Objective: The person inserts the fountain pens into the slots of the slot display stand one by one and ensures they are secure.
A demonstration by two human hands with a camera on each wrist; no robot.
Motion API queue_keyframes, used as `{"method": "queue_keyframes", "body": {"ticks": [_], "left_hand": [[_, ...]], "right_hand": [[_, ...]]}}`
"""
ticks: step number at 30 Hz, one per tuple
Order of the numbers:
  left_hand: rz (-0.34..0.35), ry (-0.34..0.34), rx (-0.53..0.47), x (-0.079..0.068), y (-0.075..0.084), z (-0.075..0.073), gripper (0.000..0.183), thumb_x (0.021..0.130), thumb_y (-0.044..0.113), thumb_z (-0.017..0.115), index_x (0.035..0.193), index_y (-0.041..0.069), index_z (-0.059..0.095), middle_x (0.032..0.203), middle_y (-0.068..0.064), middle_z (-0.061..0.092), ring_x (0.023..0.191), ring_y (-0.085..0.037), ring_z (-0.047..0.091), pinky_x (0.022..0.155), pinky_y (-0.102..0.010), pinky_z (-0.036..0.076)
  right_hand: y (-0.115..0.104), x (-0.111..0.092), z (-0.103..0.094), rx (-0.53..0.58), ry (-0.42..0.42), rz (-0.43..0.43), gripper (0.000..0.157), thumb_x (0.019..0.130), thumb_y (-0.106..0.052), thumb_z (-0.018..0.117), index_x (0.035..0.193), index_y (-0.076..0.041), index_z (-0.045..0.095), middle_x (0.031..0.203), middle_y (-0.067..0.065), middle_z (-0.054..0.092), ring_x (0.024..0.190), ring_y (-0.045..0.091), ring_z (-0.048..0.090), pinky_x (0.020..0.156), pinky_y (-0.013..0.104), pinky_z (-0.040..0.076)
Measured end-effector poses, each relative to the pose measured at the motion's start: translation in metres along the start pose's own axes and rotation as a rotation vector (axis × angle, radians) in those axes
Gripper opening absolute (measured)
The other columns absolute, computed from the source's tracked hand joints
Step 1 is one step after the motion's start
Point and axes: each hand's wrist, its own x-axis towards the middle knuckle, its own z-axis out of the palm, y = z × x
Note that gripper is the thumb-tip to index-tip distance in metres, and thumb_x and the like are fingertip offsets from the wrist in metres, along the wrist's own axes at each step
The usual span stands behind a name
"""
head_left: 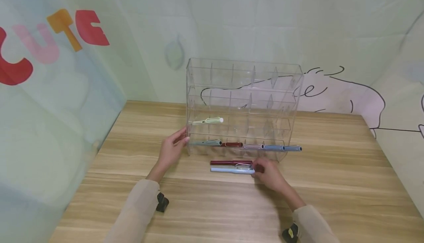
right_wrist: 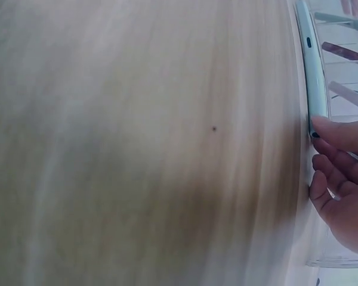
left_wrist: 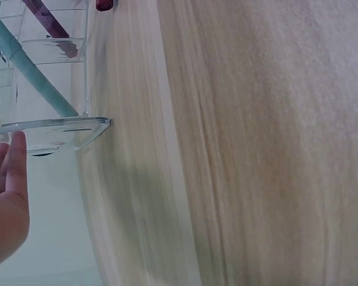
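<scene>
A clear acrylic pen rack (head_left: 243,66) with rows of compartments stands on the table. My left hand (head_left: 172,150) rests with extended fingers against its left side panel (left_wrist: 53,125). In front of the rack a light blue pen (head_left: 230,170) lies alongside a dark red pen (head_left: 228,162). My right hand (head_left: 269,173) pinches the light blue pen's right end between thumb and curled fingers; the thumb (right_wrist: 337,132) shows on its tip in the right wrist view. The dark red pen's right end is close to these fingers; whether they touch it is unclear.
In the rack's lowest row lie a teal pen (head_left: 207,143), a red pen (head_left: 233,144), a pale pink pen (head_left: 253,147) and blue pens (head_left: 274,147), ends jutting forward. One row up sits a pale green pen (head_left: 213,120). A printed cloth (head_left: 149,51) hangs behind.
</scene>
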Motion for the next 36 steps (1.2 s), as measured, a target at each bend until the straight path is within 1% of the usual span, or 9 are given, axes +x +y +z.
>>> {"method": "queue_keyframes", "body": {"ticks": [6, 12, 17, 21, 23, 26, 30, 33, 36], "left_hand": [[-0.013, -0.004, 0.008, 0.000, 0.000, 0.000, 0.040, 0.089, 0.003, 0.057, 0.128, 0.002, 0.050, 0.125, -0.019, 0.052, 0.109, -0.032, 0.055, 0.082, -0.022, 0.053], [-0.015, -0.013, 0.007, 0.000, -0.002, 0.000, 0.039, 0.090, 0.005, 0.057, 0.128, 0.002, 0.050, 0.126, -0.020, 0.052, 0.111, -0.032, 0.054, 0.085, -0.024, 0.052], [-0.018, -0.013, 0.011, -0.001, 0.000, 0.001, 0.040, 0.090, 0.004, 0.056, 0.129, 0.001, 0.049, 0.126, -0.020, 0.052, 0.111, -0.031, 0.054, 0.085, -0.023, 0.052], [-0.012, -0.008, 0.008, -0.002, 0.001, 0.002, 0.040, 0.089, 0.002, 0.056, 0.128, 0.000, 0.049, 0.126, -0.020, 0.052, 0.110, -0.032, 0.053, 0.085, -0.023, 0.052], [-0.009, -0.008, 0.009, -0.002, 0.001, 0.002, 0.040, 0.089, 0.001, 0.056, 0.128, -0.001, 0.049, 0.126, -0.020, 0.052, 0.111, -0.032, 0.053, 0.085, -0.024, 0.052], [-0.009, -0.008, 0.009, -0.001, 0.000, 0.001, 0.040, 0.089, 0.001, 0.057, 0.128, 0.000, 0.049, 0.126, -0.020, 0.052, 0.111, -0.032, 0.053, 0.085, -0.023, 0.052], [-0.016, -0.005, 0.005, -0.001, 0.000, 0.001, 0.040, 0.089, 0.001, 0.057, 0.129, 0.000, 0.049, 0.126, -0.020, 0.052, 0.110, -0.032, 0.054, 0.084, -0.023, 0.052], [-0.018, -0.002, 0.004, -0.001, 0.001, 0.000, 0.040, 0.089, 0.002, 0.057, 0.129, 0.000, 0.049, 0.126, -0.020, 0.052, 0.110, -0.031, 0.054, 0.084, -0.023, 0.053], [-0.017, -0.002, 0.006, 0.000, 0.000, 0.000, 0.040, 0.089, 0.002, 0.057, 0.129, 0.001, 0.049, 0.126, -0.020, 0.052, 0.110, -0.031, 0.054, 0.085, -0.023, 0.052]], "right_hand": [[0.000, -0.003, -0.003, 0.012, -0.055, -0.035, 0.023, 0.068, 0.004, 0.074, 0.086, -0.006, 0.065, 0.086, 0.000, 0.060, 0.079, 0.014, 0.054, 0.068, 0.025, 0.052], [0.000, -0.004, -0.002, 0.007, -0.084, -0.027, 0.021, 0.070, 0.002, 0.074, 0.088, -0.004, 0.065, 0.087, 0.001, 0.059, 0.080, 0.015, 0.052, 0.069, 0.026, 0.051], [-0.001, -0.005, -0.002, -0.013, -0.079, -0.018, 0.019, 0.070, 0.001, 0.074, 0.085, -0.006, 0.066, 0.086, -0.002, 0.059, 0.083, 0.016, 0.052, 0.075, 0.031, 0.050], [-0.001, -0.007, -0.003, 0.002, -0.079, -0.025, 0.020, 0.070, 0.001, 0.074, 0.086, -0.007, 0.066, 0.087, -0.002, 0.060, 0.086, 0.018, 0.054, 0.079, 0.036, 0.050], [-0.002, -0.008, -0.005, 0.019, -0.077, -0.034, 0.020, 0.070, 0.001, 0.074, 0.086, -0.007, 0.066, 0.088, -0.002, 0.061, 0.085, 0.017, 0.055, 0.079, 0.035, 0.051], [-0.002, -0.009, -0.008, 0.061, -0.080, -0.046, 0.019, 0.071, 0.000, 0.074, 0.087, -0.007, 0.066, 0.087, -0.001, 0.062, 0.081, 0.014, 0.056, 0.074, 0.029, 0.053], [-0.006, -0.010, -0.016, 0.165, -0.101, -0.037, 0.017, 0.073, 0.001, 0.072, 0.088, -0.004, 0.066, 0.083, 0.002, 0.063, 0.074, 0.012, 0.057, 0.066, 0.024, 0.054], [-0.013, -0.010, -0.025, 0.233, -0.127, -0.022, 0.015, 0.076, 0.002, 0.069, 0.089, -0.003, 0.066, 0.081, 0.005, 0.063, 0.072, 0.010, 0.057, 0.064, 0.023, 0.054], [-0.023, -0.009, -0.037, 0.274, -0.139, -0.029, 0.013, 0.078, 0.002, 0.068, 0.091, -0.002, 0.065, 0.082, 0.007, 0.063, 0.073, 0.010, 0.057, 0.067, 0.024, 0.053]]}}
